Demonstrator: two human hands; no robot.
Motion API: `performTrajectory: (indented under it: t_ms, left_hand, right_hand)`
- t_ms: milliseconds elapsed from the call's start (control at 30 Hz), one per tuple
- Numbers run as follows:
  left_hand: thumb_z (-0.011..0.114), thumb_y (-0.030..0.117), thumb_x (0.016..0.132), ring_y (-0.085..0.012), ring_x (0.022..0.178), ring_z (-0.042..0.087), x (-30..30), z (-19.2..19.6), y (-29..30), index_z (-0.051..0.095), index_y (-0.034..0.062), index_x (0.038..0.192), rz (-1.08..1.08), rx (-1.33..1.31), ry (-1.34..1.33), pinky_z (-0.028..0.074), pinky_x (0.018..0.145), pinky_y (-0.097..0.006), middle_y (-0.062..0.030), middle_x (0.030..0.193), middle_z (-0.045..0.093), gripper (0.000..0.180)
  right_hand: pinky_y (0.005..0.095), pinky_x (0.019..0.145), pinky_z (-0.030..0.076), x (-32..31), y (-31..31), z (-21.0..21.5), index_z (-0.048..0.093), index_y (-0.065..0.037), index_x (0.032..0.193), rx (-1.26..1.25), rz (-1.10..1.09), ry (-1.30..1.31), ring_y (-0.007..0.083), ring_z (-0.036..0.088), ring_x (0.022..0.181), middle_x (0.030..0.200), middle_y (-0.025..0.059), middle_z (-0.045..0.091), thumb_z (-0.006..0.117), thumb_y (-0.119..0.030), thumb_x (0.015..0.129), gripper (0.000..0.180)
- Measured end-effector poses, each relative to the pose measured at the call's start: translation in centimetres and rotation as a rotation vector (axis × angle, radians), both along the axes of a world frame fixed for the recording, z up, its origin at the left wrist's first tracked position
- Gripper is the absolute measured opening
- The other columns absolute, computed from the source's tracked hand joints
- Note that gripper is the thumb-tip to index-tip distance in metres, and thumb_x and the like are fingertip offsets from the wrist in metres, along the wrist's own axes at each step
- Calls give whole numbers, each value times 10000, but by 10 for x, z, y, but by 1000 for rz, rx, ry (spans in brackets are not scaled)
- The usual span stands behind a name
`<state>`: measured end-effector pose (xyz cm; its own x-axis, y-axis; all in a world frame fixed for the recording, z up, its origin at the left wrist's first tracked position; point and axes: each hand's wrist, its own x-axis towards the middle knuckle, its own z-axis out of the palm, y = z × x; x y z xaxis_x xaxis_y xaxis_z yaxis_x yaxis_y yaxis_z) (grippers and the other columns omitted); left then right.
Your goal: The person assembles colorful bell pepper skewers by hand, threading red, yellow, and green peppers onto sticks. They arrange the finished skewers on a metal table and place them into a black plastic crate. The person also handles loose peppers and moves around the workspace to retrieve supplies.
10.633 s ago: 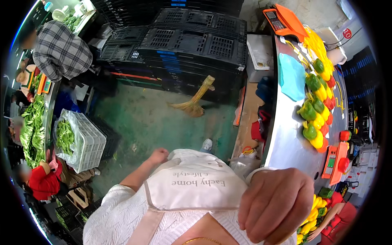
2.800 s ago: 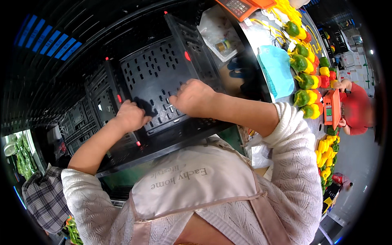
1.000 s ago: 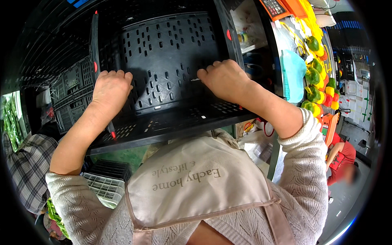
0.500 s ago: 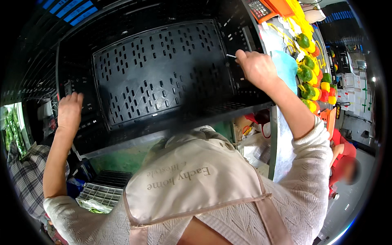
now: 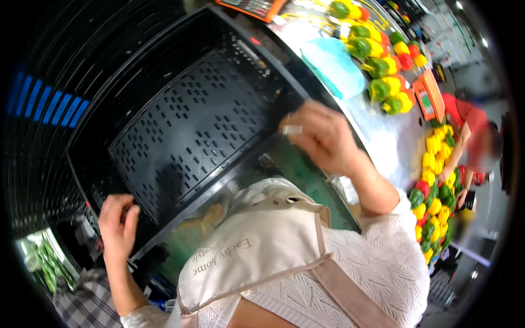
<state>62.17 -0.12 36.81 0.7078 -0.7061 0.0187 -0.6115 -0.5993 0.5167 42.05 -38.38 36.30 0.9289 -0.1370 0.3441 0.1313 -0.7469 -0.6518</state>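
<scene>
A large black plastic crate (image 5: 191, 123) with a slotted bottom stands in front of me, and nothing lies on its floor. At its near left corner my left hand (image 5: 117, 221) has its fingers bent over the rim, thumb a little apart. My right hand (image 5: 325, 136) is raised beside the near right corner, blurred by motion. Its fingers are closed on a small white slip (image 5: 292, 129), whose exact kind I cannot make out. The right hand looks apart from the crate wall.
On the right, a metal table (image 5: 391, 147) carries packed bell peppers (image 5: 380, 65), a light blue sheet (image 5: 333, 63) and an orange scale (image 5: 428, 95). Beyond it, a person in red (image 5: 465, 123) reaches into loose peppers (image 5: 435, 210). Black crates (image 5: 38, 158) stack up at left.
My view has turned to the right, showing more of the table and the person in red. My right hand has come away from the crate's right side, nearer to me; my left stays at the left rim.
</scene>
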Motion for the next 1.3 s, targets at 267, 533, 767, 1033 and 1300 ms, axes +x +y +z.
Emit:
performTrajectory:
  t_ms: [267, 533, 767, 1033, 1300]
  left_hand:
    - [653, 137, 898, -105, 699, 587, -102, -44, -50, 644, -6, 990, 41, -228, 1345, 466, 657, -206, -74, 857, 646, 171]
    - [607, 131, 922, -106, 790, 585, -239, -256, -10, 630, 17, 1064, 390, -190, 1463, 470, 722, -252, -42, 944, 650, 183]
    - [627, 199, 893, -180, 795, 619, -264, -335, 68, 641, 24, 1037, 220, 316, 1093, 487, 724, -317, -88, 953, 668, 228]
    - [650, 277, 859, -266, 800, 657, -231, -362, -1, 653, 31, 1006, -157, 437, 788, 506, 726, -392, -141, 963, 689, 287]
    - [577, 160, 954, -97, 570, 522, -229, -282, -110, 567, 44, 996, 174, 298, 1169, 444, 498, -247, -21, 721, 555, 124]
  right_hand:
    - [306, 632, 436, -136, 79, -144, 643, -35, 997, 1325, -271, 837, 81, 505, 671, 674, -11, 527, 545, -223, 997, 212]
    - [418, 782, 490, -240, 69, -208, 647, -54, 998, 363, -264, 699, 356, 603, 881, 956, 163, 635, 577, -204, 930, 179]
    - [306, 780, 467, -311, 10, -140, 623, -31, 1215, 606, -375, 343, 245, 589, 910, 946, 127, 594, 518, -39, 951, 284]
    - [311, 490, 437, -370, 16, 40, 668, 53, 972, 646, 166, -316, 236, 521, 528, 674, 85, 553, 520, -61, 926, 193]
    - [256, 463, 348, -342, 60, 53, 702, 44, 834, 720, 298, -463, 165, 510, 515, 700, 84, 566, 667, 17, 835, 44]
